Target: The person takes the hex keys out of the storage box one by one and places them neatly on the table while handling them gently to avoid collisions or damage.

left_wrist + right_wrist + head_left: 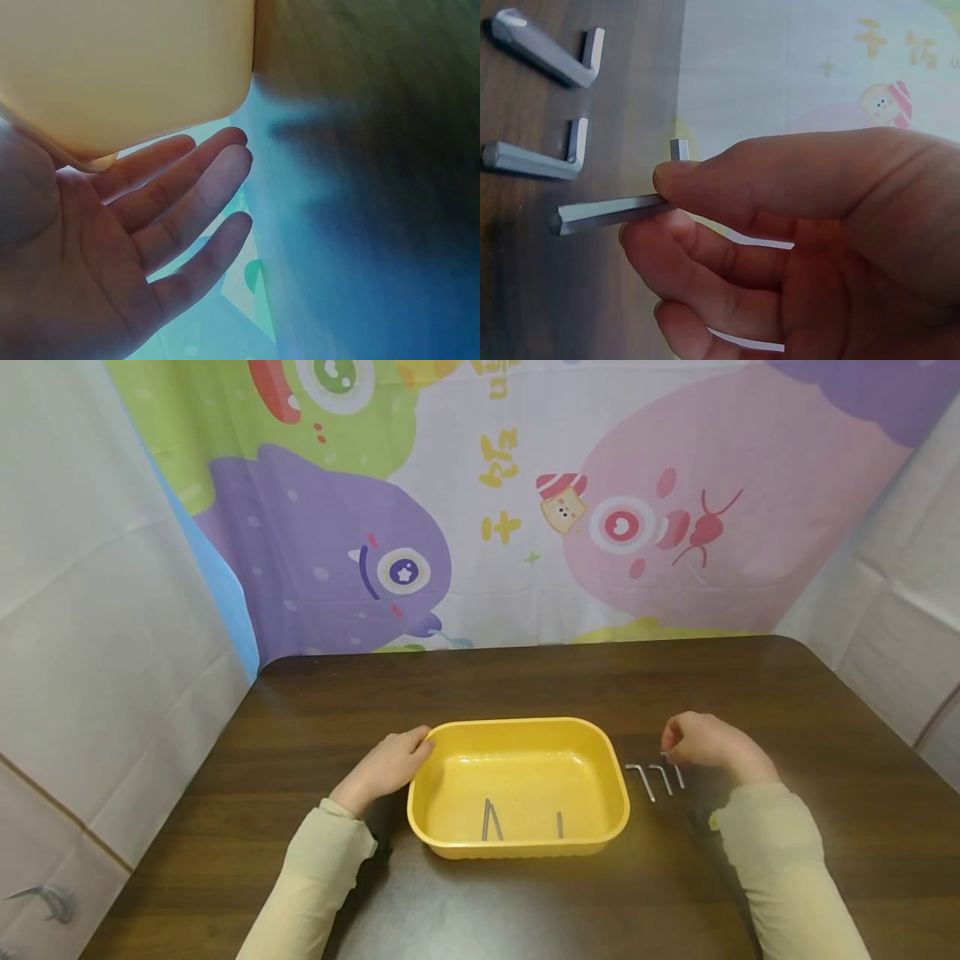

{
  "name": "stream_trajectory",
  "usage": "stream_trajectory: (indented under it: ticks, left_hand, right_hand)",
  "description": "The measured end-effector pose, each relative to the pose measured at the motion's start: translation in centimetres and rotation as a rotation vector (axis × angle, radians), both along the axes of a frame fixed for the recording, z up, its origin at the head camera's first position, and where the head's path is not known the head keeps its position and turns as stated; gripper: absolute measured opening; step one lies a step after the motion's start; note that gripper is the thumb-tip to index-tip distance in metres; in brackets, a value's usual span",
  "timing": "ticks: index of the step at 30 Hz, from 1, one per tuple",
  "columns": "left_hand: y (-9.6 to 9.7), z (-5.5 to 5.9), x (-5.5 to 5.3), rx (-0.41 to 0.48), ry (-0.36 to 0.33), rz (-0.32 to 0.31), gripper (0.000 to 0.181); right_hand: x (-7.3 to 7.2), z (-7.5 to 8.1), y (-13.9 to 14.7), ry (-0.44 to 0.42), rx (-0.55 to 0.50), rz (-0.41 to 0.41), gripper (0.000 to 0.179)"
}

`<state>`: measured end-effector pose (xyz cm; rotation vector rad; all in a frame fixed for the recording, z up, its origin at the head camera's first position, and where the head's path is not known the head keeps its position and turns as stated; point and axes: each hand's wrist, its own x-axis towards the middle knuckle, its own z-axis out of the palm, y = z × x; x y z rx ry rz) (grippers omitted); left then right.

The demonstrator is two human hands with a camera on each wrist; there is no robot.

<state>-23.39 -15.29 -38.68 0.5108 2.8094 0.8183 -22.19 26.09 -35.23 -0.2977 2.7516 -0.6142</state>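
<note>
My left hand (390, 763) holds the yellow plastic basin (517, 849) by its left rim. In the left wrist view the thumb side overlaps the rim, while the other fingers (202, 176) spread loosely below the basin's outer wall. To the basin's right, my right hand (705, 745) pinches a silver hex key (611, 212) between thumb and forefinger, its short arm poking up past the thumb. Two more L-shaped hex keys (536, 161) lie beside it on the table. Inside the basin show several grey metal rods (486, 820), their lower ends hidden by the front wall.
The dark wooden table (480, 910) carries everything. A cartoon-printed cloth (495, 585) hangs along its back edge, with pale cloth walls (112, 610) on both sides. A small yellow-green thing (714, 820) shows by the right sleeve.
</note>
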Motion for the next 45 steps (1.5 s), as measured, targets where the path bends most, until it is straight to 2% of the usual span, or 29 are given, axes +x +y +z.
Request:
stream_trajectory:
  ticks: [11,18,23,33,45]
  left_hand:
    - [-0.1,0.1,0.1,0.001,0.018,-0.017,0.023]
    - [0.0,0.3,0.1,0.009,-0.02,0.002,0.024]
    - [0.0,0.2,0.0,0.004,-0.022,0.001,0.024]
    - [0.1,0.1,0.1,0.004,-0.028,0.009,0.024]
    - [0.1,0.2,0.1,0.01,-0.037,0.016,0.025]
  right_hand:
    - [0.0,-0.8,0.4,-0.087,0.003,-0.05,0.003]
    - [-0.1,-1.1,0.7,-0.117,-0.01,-0.069,0.004]
    - [0.0,-1.3,0.8,-0.138,-0.013,-0.081,0.004]
    - [-0.3,-1.9,1.1,-0.135,-0.001,-0.109,0.004]
    - [-0.3,-1.8,1.0,-0.148,0.026,-0.122,0.005]
